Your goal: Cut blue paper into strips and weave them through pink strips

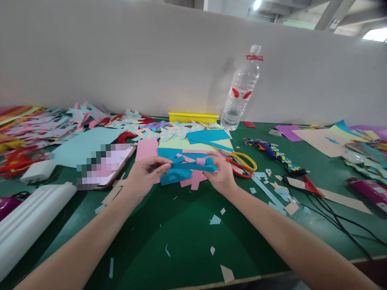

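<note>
Between my two hands, just above the green table, is a blue paper strip [191, 166] stretched sideways. My left hand [147, 173] pinches its left end between thumb and finger. At the other end, the fingers of my right hand [221, 173] are closed on the blue paper. Pink strips [196, 178] cross and hang around the blue ones, partly hidden by the held strip. Behind my hands lie pink paper [146, 148] and blue sheets [209, 137]. Scissors with yellow and red handles [244, 162] rest just beyond my right hand.
A phone [108, 167] and a white roll [31, 224] lie left. At the back stand a plastic bottle [242, 90] and a yellow holder [193, 117]. A glue gun [270, 150] with its cable [338, 218] lies right. Paper scraps [215, 219] dot the green table [181, 247].
</note>
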### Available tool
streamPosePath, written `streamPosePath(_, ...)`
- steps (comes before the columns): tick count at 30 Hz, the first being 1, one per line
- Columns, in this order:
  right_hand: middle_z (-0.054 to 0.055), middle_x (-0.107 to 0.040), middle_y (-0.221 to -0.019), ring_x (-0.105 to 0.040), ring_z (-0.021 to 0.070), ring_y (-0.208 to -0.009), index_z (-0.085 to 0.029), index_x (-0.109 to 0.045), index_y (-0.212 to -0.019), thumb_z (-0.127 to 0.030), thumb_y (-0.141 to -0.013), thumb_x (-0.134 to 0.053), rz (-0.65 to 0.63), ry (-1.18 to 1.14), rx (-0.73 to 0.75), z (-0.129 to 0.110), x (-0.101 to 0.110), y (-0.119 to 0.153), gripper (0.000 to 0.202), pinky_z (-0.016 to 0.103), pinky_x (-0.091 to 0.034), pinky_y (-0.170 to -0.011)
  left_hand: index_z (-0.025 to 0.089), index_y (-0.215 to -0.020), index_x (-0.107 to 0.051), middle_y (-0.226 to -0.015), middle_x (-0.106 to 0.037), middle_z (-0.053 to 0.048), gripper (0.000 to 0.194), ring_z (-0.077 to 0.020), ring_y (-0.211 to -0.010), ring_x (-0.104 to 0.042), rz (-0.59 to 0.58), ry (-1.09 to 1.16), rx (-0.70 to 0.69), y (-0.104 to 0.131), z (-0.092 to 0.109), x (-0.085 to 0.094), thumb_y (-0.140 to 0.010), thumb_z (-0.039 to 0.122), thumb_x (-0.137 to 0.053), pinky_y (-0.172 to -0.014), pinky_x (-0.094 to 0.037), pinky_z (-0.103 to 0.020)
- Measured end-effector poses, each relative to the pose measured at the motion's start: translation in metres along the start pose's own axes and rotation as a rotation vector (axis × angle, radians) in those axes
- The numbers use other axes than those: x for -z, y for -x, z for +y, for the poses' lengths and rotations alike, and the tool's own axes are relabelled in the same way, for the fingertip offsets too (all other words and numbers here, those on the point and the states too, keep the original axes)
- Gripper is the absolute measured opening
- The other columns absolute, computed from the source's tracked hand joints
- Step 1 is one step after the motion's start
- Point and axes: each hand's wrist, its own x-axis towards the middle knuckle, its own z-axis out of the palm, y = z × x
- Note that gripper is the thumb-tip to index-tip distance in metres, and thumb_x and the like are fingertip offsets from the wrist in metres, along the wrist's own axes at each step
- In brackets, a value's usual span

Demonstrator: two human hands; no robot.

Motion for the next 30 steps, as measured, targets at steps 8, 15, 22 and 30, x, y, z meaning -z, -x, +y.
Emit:
streamPosePath(8, 0.005, -0.068, -0.089, -0.062, 0.0244, -0.091, -0.023, -0.063, -0.087, -0.022, -0.082, -0.057, -0.012, -0.027, -0.026, -0.02, -0.006, 0.004, 0.008, 0.04, -0.051, -0.08, 0.019, -0.08, -0.072, -0.08, -0.069, -0.004, 0.021, -0.0137, -0.067, -0.059, -0.016, 0.019, -0.005, 0.003, 0.002, -0.001, -0.07, 0.037, -0.075, -0.059, -0.049, -0.022)
streamPosePath(15, 0.007, -0.068, -0.086, -0.063, 0.0225, -0.083, -0.021, -0.063, -0.085, -0.023, -0.086, -0.051, -0.103, -0.124, -0.089, -0.027, -0.006, 0.003, 0.012, 0.036, -0.052, -0.074, 0.018, -0.082, -0.071, -0.082, -0.07, -0.005, 0.024, -0.0155, -0.071, -0.062, -0.056, -0.042, 0.03, 0.005, 0.009, -0.004, -0.073, 0.041, -0.072, -0.06, -0.049, -0.023)
streamPosePath(22, 0.007, -0.071, -0.085, -0.067, 0.0237, -0.081, -0.019, -0.066, -0.091, -0.025, -0.086, -0.052, -0.074, -0.215, -0.288, -0.026, -0.008, 0.004, 0.016, 0.034, -0.053, -0.07, 0.017, -0.083, -0.07, -0.085, -0.07, -0.007, 0.026, -0.0173, -0.074, -0.063, -0.057, -0.119, 0.025, 0.003, 0.005, -0.002, -0.074, 0.042, -0.07, -0.062, -0.05, -0.025)
streamPosePath(30, 0.004, -0.068, -0.068, -0.063, 0.0201, -0.065, -0.02, -0.066, -0.07, -0.027, -0.083, -0.054, -0.044, 0.007, -0.181, -0.028, -0.007, 0.004, 0.018, 0.03, -0.049, -0.057, 0.019, -0.083, -0.071, -0.081, -0.071, -0.005, 0.023, -0.0165, -0.07, -0.063, -0.082, -0.119, -0.012, 0.005, 0.004, -0.003, -0.073, 0.04, -0.071, -0.06, -0.05, -0.025)
